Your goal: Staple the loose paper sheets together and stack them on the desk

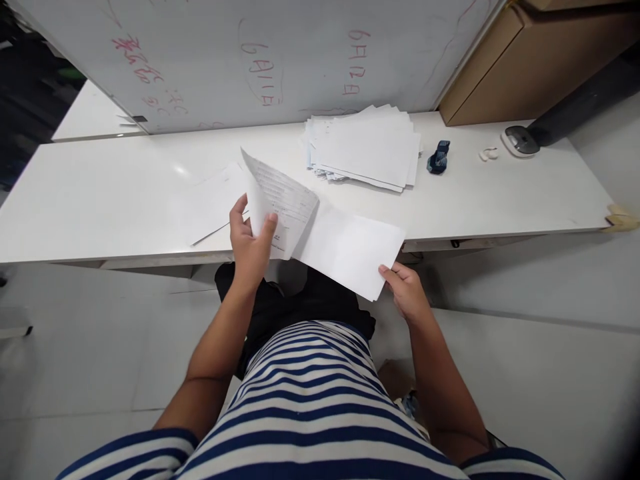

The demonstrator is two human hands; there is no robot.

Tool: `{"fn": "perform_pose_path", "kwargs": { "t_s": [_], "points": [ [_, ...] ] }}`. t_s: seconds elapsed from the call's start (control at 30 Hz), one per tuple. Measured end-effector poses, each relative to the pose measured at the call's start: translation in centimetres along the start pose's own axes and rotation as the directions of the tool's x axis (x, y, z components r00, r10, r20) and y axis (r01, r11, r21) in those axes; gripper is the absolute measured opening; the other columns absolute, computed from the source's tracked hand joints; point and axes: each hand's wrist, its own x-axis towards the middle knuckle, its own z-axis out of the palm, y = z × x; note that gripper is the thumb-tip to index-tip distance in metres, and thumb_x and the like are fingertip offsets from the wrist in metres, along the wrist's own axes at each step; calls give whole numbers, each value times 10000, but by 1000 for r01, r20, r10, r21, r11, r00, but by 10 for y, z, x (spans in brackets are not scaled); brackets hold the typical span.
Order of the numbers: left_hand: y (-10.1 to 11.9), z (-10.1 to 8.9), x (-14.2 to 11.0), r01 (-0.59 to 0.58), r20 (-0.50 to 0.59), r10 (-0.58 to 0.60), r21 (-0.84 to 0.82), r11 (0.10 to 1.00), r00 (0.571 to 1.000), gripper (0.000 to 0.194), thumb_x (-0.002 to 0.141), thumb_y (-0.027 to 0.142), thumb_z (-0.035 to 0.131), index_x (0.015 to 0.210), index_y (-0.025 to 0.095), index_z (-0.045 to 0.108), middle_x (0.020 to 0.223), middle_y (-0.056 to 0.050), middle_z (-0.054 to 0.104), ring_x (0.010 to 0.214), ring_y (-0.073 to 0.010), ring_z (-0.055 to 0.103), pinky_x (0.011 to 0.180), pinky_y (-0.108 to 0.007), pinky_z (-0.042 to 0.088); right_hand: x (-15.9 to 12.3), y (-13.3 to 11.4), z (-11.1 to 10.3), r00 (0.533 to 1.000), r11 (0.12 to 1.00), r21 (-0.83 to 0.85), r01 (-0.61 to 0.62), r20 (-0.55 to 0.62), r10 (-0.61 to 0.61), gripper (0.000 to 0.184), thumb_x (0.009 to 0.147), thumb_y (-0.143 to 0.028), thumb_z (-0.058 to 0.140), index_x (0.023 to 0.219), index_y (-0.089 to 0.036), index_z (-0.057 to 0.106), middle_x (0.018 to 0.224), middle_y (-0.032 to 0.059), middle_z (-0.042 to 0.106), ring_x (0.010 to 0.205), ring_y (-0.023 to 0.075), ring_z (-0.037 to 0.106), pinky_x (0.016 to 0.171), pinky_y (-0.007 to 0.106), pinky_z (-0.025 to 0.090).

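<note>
My left hand [253, 243] is closed on a curled printed sheet [285, 197], thumb on its face and fingers behind. Rows of dark text cover the visible side of that sheet. My right hand [404, 288] pinches the near right corner of a blank white sheet [347, 247], which reaches over the desk's front edge. The two sheets meet in the middle; whether they are joined there I cannot tell. Left of them, more white paper [213, 200] lies flat on the desk, partly behind my left hand.
A thick, uneven paper stack [365, 147] sits at the back of the white desk [100, 200], against a whiteboard [300, 60] with red writing. To its right are a dark blue strap-like item [439, 158], small white pieces [489, 154], a white-and-black device [521, 141] and a cardboard box [500, 60].
</note>
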Motion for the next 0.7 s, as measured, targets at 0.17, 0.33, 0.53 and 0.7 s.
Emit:
{"fn": "perform_pose_path", "kwargs": {
  "t_s": [0.17, 0.33, 0.53, 0.7],
  "points": [
    [18, 14, -18, -80, 288, 53, 84, 993, 956, 675, 881, 599, 595, 1427, 271, 371, 1408, -126, 539, 1261, -289, 574, 1012, -450, 523, -1, 0, 8, 999, 999, 6, 38, -14, -38, 387, 759, -516, 758, 1017, -227, 761, 1029, 49, 762, 925, 240, 692, 869, 395, 530],
    [33, 52, -52, -294, 633, 103, 205, 934, 768, 1074, 694, 572, 801, 1530, 256, 206, 1563, -162, 366, 1399, -366, 419, 1119, -521, 401, 1, -5, 24, 986, 971, -199, 133, -68, -149, 382, 752, -532, 731, 824, -158, 750, 809, 40, 741, 730, 210, 648, 652, 310, 495],
    [33, 51, -51, -209, 588, -104, 439, 874, 802, 792, 843, 410, 692, 1510, 276, 287, 1275, -85, 663, 1109, -323, 655, 905, -449, 529, -1, -9, 30, 979, 951, -261, 168, -67, -191, 400, 774, -546, 698, 802, -148, 732, 748, 34, 707, 692, 191, 610, 620, 288, 454],
    [19, 18, -22, -27, 246, -100, 466, 885, 964, 576, 891, 375, 620, 1422, 299, 412, 1155, -52, 696, 997, -281, 693, 833, -399, 549, -6, -7, 23, 986, 954, -269, 130, -65, -153, 428, 783, -573, 689, 822, -149, 730, 824, 59, 727, 778, 227, 641, 659, 308, 469]
  ]
}}
